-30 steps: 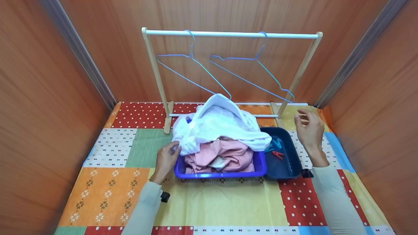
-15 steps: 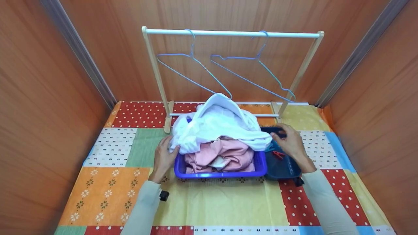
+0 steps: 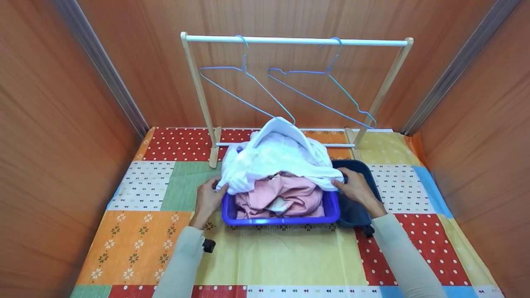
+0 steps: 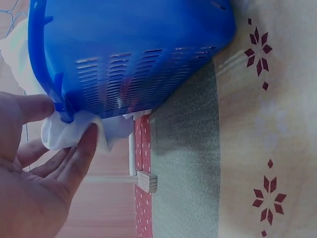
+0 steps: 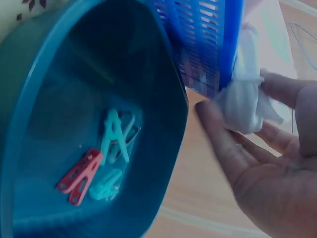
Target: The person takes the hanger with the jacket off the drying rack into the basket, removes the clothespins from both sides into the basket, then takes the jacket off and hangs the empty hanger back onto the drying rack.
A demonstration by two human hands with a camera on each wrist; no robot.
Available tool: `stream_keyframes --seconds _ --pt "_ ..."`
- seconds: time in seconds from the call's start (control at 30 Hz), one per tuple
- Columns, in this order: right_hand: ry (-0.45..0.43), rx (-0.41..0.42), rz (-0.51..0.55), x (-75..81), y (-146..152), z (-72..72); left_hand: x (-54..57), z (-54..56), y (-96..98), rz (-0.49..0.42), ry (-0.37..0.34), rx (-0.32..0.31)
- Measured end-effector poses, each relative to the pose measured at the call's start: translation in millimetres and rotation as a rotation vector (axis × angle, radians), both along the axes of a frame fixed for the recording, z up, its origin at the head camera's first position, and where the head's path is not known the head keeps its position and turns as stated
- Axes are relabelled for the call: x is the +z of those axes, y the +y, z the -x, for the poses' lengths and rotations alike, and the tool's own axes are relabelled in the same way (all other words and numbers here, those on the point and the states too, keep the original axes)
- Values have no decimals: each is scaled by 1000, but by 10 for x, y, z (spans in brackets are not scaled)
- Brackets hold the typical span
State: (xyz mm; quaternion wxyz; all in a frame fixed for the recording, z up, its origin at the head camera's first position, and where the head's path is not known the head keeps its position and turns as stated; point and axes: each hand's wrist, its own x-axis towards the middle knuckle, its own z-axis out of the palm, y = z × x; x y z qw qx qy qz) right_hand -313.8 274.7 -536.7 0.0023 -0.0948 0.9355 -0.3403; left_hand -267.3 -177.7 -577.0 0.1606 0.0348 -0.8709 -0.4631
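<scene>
A white garment (image 3: 281, 153) lies heaped over the back of a purple-blue basket (image 3: 281, 222), its sides draping past the rim. Pink cloth (image 3: 290, 192) fills the basket's front. My left hand (image 3: 209, 198) holds the garment's left side at the rim; in the left wrist view the thumb lies by the rim (image 4: 37, 54) and the fingers are behind the white fabric (image 4: 74, 131). On the opposite side, my right hand (image 3: 356, 186) has thumb and fingers around the garment's right end, as the right wrist view shows with the bunched fabric (image 5: 242, 106).
Behind the basket stands a rack (image 3: 298, 40) with two wire hangers (image 3: 248, 74) on its bar. A dark tub (image 3: 352, 215) right of the basket contains red (image 5: 81, 173) and teal clothespins (image 5: 114, 134). Wooden panels (image 3: 62, 145) enclose the sides and back.
My right hand has come down and left from beyond the tub to the garment's right end. My left hand has shifted slightly at the left side. The garment stays in the basket.
</scene>
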Motion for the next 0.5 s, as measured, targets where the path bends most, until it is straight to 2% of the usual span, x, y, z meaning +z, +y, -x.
stream_keyframes --seconds 0.1,0.3,0.5 --pt "48 -13 38 13 -31 1 16 -1 5 -5 34 26" --pt "246 -74 31 87 -108 -35 109 -12 31 -14 112 45" --pt "333 -84 184 194 -294 -153 242 -79 164 -12 198 4"
